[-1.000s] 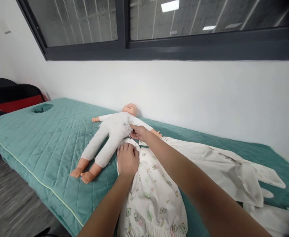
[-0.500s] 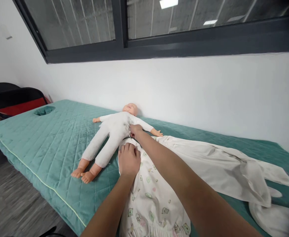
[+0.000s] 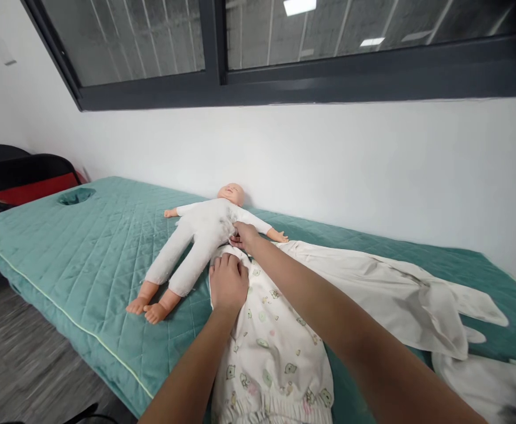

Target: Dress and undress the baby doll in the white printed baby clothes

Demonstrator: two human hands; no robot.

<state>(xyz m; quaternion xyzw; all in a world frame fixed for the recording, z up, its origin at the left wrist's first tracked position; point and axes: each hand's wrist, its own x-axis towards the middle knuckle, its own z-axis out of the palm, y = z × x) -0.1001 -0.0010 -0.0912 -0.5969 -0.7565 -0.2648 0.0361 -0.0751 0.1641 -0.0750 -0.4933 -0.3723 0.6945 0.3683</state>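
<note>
A baby doll (image 3: 207, 221) with a white cloth body lies on its back, head toward the wall. Beside it, in front of me, is a white printed baby garment (image 3: 270, 353) with a gathered elastic edge. My left hand (image 3: 229, 281) lies palm down on the garment's upper part, fingers laid out and a little bent. At the doll's side, by the garment's top edge, my right hand (image 3: 245, 237) has its fingers curled together. What lies between those fingertips is hidden. Greyish fluff shows on the doll's belly near them.
Under everything is a green quilted bed cover (image 3: 107, 253) with a hole (image 3: 76, 195) at the far left. A plain white baby garment (image 3: 363, 282) lies to the right, with another white cloth (image 3: 482, 383) near the edge. Black and red chairs (image 3: 32, 182) stand left.
My right hand's fingers have loosened slightly and shifted at the doll's side. My left hand stays on the printed garment. The view has moved a little.
</note>
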